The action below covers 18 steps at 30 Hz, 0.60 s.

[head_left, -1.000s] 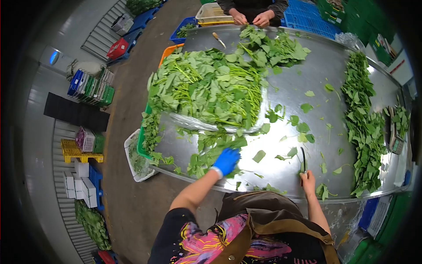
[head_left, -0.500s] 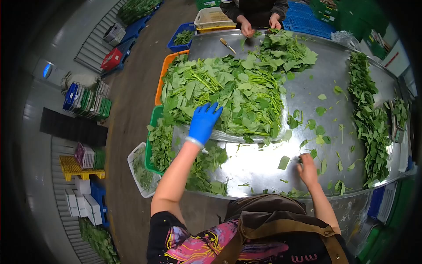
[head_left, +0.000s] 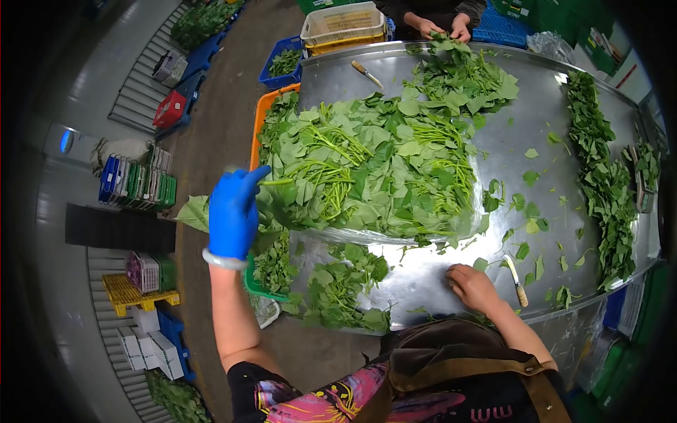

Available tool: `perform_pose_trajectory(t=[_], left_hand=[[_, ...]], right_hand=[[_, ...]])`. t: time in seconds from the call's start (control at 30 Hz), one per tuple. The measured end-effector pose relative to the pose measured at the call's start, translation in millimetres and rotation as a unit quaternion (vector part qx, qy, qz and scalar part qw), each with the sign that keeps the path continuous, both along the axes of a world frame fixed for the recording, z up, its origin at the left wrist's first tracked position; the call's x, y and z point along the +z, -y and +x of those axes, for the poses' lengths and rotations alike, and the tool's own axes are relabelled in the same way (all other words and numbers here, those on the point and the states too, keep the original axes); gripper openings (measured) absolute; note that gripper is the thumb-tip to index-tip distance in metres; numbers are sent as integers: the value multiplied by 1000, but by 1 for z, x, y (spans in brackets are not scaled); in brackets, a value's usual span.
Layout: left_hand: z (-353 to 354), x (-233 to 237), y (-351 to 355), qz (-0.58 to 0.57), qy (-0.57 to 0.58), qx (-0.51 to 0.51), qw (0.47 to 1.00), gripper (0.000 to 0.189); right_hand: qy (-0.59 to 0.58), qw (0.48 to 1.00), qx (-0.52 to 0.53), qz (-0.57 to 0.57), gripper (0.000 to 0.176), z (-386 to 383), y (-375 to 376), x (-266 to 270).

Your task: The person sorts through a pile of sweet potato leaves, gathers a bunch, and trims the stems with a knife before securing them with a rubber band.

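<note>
My left hand (head_left: 234, 215), in a blue glove, is closed on a leafy stem at the left edge of the big heap. A large leaf (head_left: 194, 213) sticks out to its left, and a pale green stem (head_left: 278, 182) shows on its right. The heap of leafy greens (head_left: 367, 166) lies in a plastic-lined container, cut stems in bunches. My bare right hand (head_left: 471, 287) is low over the metal table (head_left: 416, 271), fingers loosely bent with nothing visible in them. Right of it lies a knife (head_left: 517, 280) with a pale blade and wooden handle.
Across the table a person's hands (head_left: 441, 28) hold greens. Another knife (head_left: 367, 74) lies near the far edge. A long row of greens (head_left: 596, 183) runs along the right. At left stand an orange crate (head_left: 262, 116) and a green crate (head_left: 264, 287); loose leaves (head_left: 345, 285) lie in front.
My left hand has moved left off the heap's middle and now grips a leafy stem. My right hand has shifted left, and a knife now shows on the table beside it.
</note>
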<state>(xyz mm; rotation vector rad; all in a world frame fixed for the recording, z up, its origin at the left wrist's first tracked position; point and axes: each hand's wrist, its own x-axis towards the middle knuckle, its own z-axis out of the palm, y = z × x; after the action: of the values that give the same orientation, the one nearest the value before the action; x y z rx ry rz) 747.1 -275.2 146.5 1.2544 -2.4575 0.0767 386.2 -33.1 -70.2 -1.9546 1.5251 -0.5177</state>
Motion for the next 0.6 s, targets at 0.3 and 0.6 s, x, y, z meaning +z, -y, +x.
perform_pose_trajectory(t=[0.3,0.6], left_hand=[[-51,-130,77,84,184,-148,968,48],[-8,-104,57,-2,-25,-107,994,38]], right_hand=[[73,984,83,-141,15,72,135,36],[94,991,83,-50,12,79,156,19]])
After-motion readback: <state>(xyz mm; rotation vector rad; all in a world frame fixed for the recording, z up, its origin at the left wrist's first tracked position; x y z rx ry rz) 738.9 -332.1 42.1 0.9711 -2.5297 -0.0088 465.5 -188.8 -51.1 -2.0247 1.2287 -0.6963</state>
